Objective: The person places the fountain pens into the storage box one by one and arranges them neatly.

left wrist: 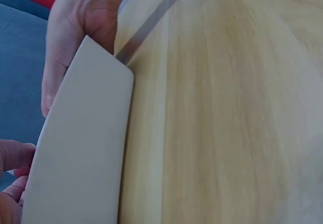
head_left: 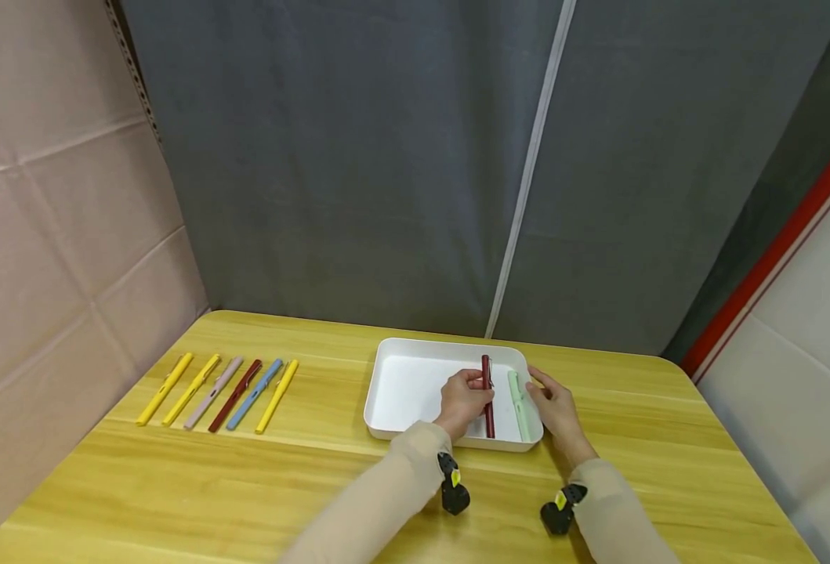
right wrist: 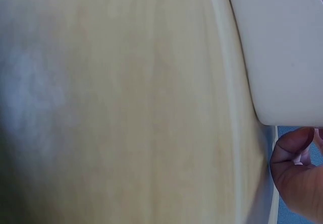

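In the head view my left hand [head_left: 462, 403] pinches a dark red pen [head_left: 487, 368] that stands lengthwise over the right half of a white tray [head_left: 402, 431]. To its right, a light green pen [head_left: 518, 403] lies inside the tray. My right hand [head_left: 558, 411] holds the tray's right side, thumb at the rim. The left wrist view catches the left fingers [left wrist: 15, 156] behind the tray's front wall [left wrist: 81, 133], which hides the pen. Bent fingers [right wrist: 295, 146] of the right hand show beside the tray corner [right wrist: 287, 98] in the right wrist view.
Left of the tray, several pens lie in a slanted row on the wooden table [head_left: 196, 478]: yellow pens [head_left: 277, 396], a blue pen [head_left: 254, 394], another dark red pen [head_left: 234, 395] and a light purple pen [head_left: 213, 393]. A grey curtain [head_left: 358, 172] hangs behind the table.
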Available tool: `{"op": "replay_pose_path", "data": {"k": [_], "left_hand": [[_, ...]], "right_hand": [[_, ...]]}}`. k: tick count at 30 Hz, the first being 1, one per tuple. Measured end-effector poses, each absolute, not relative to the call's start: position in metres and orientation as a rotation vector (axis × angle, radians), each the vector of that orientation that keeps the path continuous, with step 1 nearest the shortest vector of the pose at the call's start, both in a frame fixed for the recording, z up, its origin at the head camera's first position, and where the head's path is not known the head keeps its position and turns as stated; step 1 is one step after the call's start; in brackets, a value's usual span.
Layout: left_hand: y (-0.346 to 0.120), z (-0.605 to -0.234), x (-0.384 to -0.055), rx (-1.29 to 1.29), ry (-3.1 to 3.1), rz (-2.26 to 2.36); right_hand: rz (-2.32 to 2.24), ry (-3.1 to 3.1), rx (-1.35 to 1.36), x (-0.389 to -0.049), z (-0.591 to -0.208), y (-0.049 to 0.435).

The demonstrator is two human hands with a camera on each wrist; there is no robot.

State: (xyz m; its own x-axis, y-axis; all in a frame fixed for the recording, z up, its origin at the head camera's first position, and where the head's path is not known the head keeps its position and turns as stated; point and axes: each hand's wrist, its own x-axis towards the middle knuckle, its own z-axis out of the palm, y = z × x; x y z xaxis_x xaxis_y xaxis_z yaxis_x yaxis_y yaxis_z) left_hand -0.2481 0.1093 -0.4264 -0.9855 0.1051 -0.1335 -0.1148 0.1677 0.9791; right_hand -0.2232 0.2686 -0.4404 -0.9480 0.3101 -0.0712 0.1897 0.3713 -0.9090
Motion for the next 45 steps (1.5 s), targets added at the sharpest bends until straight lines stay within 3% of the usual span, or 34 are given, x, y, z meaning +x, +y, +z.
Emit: {"op": "replay_pose_path", "data": {"k": [45], "left_hand": [[0.138, -0.421, -0.251, 0.130, 2.617, 1.290]], "right_hand": [[1.670, -2.502, -0.452, -0.223, -0.441, 0.270]]}}
